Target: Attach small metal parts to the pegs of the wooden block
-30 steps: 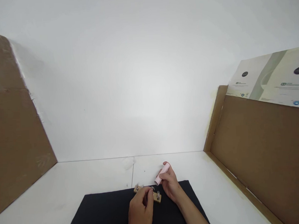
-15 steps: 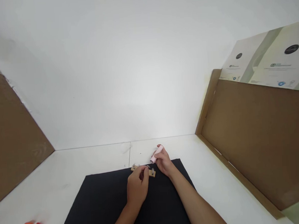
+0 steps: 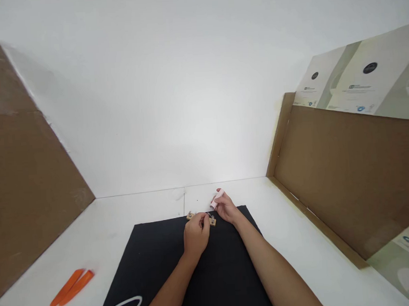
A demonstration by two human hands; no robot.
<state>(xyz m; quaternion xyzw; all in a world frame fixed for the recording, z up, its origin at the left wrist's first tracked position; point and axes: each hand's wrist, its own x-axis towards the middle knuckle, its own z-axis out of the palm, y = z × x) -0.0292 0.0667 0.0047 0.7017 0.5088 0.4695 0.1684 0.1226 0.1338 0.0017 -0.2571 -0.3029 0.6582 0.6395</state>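
In the head view, my right hand [image 3: 227, 210] is wrapped round a pale pink tube-like piece [image 3: 217, 199], held tilted just past the far edge of the black mat [image 3: 155, 257]. My left hand [image 3: 197, 233] is closed in a pinch over a small wooden strip [image 3: 213, 221] lying at that same edge. Small clear or metallic bits stick up near both ends of the strip. The left fingers cover the strip's middle, so whatever they pinch is hidden.
Two orange strips [image 3: 71, 287] lie on the white table [image 3: 75, 246] at the left. A white loop of cord [image 3: 125, 302] rests on the mat's near left corner. Brown cardboard panels [image 3: 22, 173] stand on both sides, with a white wall behind.
The camera view has shifted, bringing the white loop and more of the orange strips into sight. Both hands keep nearly the same hold and place relative to the wooden strip.
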